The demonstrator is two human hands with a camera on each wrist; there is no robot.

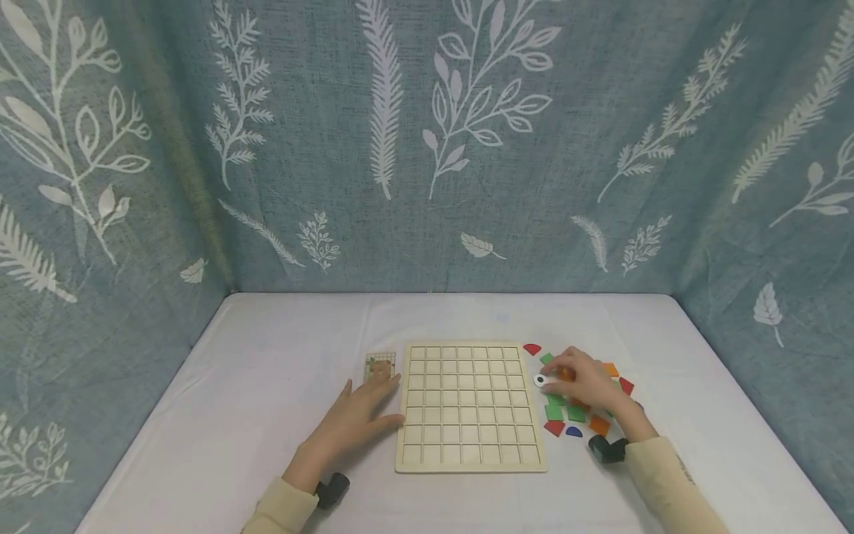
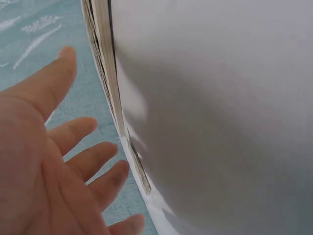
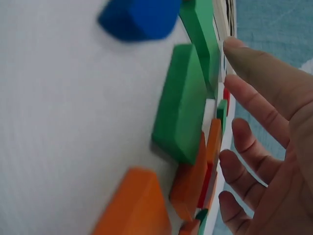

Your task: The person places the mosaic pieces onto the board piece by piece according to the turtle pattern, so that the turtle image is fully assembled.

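Observation:
My left hand (image 1: 360, 419) lies with spread fingers beside the pale gridded board (image 1: 474, 466). Its fingertips overlap a small picture card (image 1: 370, 361), and its thumb is at the board's left edge. In the left wrist view the fingers (image 2: 100, 159) are loosely extended and hold nothing. At the board's right edge my right hand (image 1: 583, 382) pinches a small white piece with a black dot (image 1: 540, 380) between thumb and index finger. Beneath and around that hand lie coloured flat pieces, including a green block (image 3: 181, 105) and an orange block (image 3: 134, 205).
Outer pieces of the cluster include a red one (image 1: 531, 348), a blue half-round (image 1: 574, 432) and an orange square (image 1: 599, 425). A white cloth covers the table (image 1: 293, 334). Patterned blue-green curtains (image 1: 427, 245) stand behind and at both sides.

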